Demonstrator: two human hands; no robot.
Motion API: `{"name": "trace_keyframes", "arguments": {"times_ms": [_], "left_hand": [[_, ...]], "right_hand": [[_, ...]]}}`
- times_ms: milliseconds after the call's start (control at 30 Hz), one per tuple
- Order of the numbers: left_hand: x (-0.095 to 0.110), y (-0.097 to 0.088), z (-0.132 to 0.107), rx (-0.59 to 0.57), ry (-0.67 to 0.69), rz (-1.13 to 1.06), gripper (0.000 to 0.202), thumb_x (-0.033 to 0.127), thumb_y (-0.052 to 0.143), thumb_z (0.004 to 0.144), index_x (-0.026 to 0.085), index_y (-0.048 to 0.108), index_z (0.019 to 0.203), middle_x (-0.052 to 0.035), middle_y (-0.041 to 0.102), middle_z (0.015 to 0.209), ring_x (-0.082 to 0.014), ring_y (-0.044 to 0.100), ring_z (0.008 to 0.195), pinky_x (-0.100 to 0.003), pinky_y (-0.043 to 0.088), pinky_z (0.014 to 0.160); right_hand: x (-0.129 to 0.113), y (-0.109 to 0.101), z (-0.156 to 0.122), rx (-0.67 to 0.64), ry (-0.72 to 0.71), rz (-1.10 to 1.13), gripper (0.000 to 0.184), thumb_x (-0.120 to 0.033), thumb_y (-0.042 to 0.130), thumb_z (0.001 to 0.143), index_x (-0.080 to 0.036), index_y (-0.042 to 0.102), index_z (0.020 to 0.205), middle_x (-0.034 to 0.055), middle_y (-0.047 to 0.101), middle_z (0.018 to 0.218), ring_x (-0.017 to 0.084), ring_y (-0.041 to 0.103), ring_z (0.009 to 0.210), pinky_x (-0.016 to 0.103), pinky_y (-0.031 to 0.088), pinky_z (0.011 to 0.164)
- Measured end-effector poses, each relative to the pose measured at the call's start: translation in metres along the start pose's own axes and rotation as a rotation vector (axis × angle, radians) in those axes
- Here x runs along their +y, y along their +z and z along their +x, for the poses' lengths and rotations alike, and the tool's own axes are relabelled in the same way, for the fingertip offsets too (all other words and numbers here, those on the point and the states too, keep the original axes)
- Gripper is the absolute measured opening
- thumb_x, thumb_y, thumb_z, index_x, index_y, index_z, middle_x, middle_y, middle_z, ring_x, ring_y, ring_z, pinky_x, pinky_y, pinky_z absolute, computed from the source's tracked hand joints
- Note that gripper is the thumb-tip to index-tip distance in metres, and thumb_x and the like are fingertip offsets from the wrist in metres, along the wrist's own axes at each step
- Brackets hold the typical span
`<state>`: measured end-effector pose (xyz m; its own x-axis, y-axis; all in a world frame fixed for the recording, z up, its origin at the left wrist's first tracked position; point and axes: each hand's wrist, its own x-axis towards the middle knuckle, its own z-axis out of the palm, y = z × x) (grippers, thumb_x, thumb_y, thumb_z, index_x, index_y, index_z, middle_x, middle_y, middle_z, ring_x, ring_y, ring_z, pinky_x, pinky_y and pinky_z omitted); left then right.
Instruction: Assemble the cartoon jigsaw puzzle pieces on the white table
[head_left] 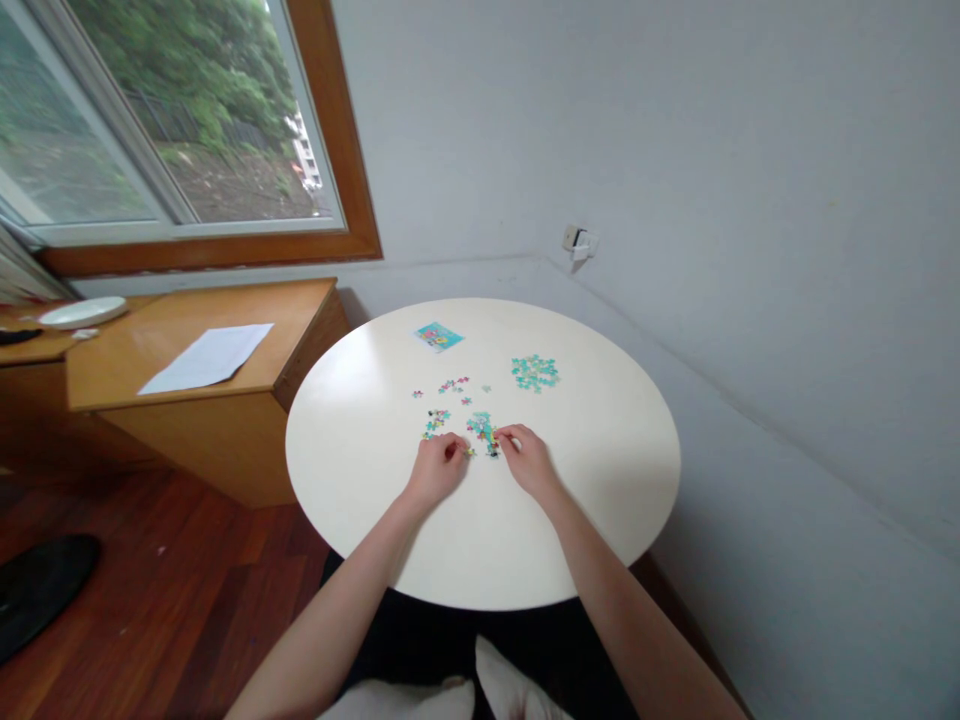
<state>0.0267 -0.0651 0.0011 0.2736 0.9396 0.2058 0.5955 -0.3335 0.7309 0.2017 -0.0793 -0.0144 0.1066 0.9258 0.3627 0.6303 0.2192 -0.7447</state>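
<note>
Table, round, white, smooth-topped: one; carries all the puzzle work.

Hands, bare: two. Left hand: fingers curled, thumb and forefinger close together beside a small yellowish piece; whether anything is gripped, cannot tell. Right hand: thumb and fingertips nearly meeting at the right edge of the patch; hold on a piece not certain.

Spread of flat turquoise jigsaw pieces: one, at back right, apparently unjoined; pieces too small to count.

Rectangular blue picture card: one, at the back.

Close-packed, multicoloured patch: one, between and just beyond the hands; seemingly the joined part, so work looks early, most pieces remaining.

Loose multicoloured clusters: two, one pinkish, one green-and-dark; pieces uncounted.

Stray single pieces behind the patch: three clearly apart.
</note>
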Motion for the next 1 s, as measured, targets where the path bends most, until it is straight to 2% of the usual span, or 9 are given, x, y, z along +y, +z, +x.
{"name": "trace_keyframes", "arguments": {"times_ms": [200,467,633,767,933,1000], "left_hand": [[0.003,-0.001,-0.002,0.033,-0.020,-0.043,0.017,0.012,0.046,0.076,0.014,0.063,0.074,0.0009,0.059,0.058,-0.0097,0.049,0.054,-0.020,0.036,0.055],[0.012,-0.004,-0.010,0.265,-0.051,-0.144,0.016,0.018,0.044,0.076,0.017,0.061,0.078,0.0040,0.052,0.055,-0.0095,0.045,0.053,-0.020,0.036,0.055],[0.007,-0.003,-0.008,0.219,-0.068,-0.158,0.015,0.017,0.044,0.074,0.016,0.059,0.076,0.0041,0.048,0.052,-0.0091,0.044,0.053,-0.019,0.035,0.054],[0.003,-0.004,-0.004,0.253,-0.107,-0.222,0.016,0.018,0.043,0.073,0.016,0.058,0.074,0.0041,0.048,0.054,-0.0087,0.043,0.052,-0.019,0.034,0.052],[-0.007,-0.003,0.000,0.233,-0.146,-0.302,0.015,0.022,0.045,0.072,0.015,0.058,0.070,0.0058,0.042,0.048,-0.0084,0.039,0.047,-0.019,0.031,0.048],[-0.010,-0.001,0.001,0.232,-0.135,-0.295,0.015,0.020,0.045,0.071,0.014,0.059,0.070,0.0051,0.045,0.049,-0.0087,0.041,0.048,-0.019,0.031,0.048]], "right_hand": [[0.002,0.001,0.001,0.023,0.013,0.028,0.019,-0.015,0.047,0.079,-0.020,0.065,0.078,0.0035,0.066,0.082,0.017,0.060,0.081,0.030,0.045,0.078],[0.000,0.001,0.002,-0.012,0.032,0.020,0.018,-0.015,0.048,0.079,-0.020,0.065,0.077,0.0027,0.067,0.080,0.016,0.060,0.078,0.028,0.046,0.076],[-0.002,0.001,0.001,-0.025,0.025,0.012,0.019,-0.015,0.047,0.080,-0.020,0.065,0.079,0.0030,0.067,0.083,0.016,0.061,0.081,0.028,0.046,0.079],[-0.001,0.001,0.000,-0.006,0.033,0.014,0.019,-0.015,0.047,0.080,-0.020,0.065,0.078,0.0029,0.068,0.082,0.016,0.061,0.080,0.029,0.046,0.078],[-0.004,0.000,0.000,-0.013,0.013,-0.008,0.019,-0.013,0.048,0.078,-0.021,0.066,0.078,0.0028,0.068,0.081,0.016,0.061,0.078,0.028,0.047,0.076],[-0.003,0.000,0.000,-0.022,0.000,-0.010,0.019,-0.013,0.048,0.078,-0.021,0.066,0.077,0.0026,0.068,0.081,0.016,0.062,0.078,0.028,0.047,0.075]]}}
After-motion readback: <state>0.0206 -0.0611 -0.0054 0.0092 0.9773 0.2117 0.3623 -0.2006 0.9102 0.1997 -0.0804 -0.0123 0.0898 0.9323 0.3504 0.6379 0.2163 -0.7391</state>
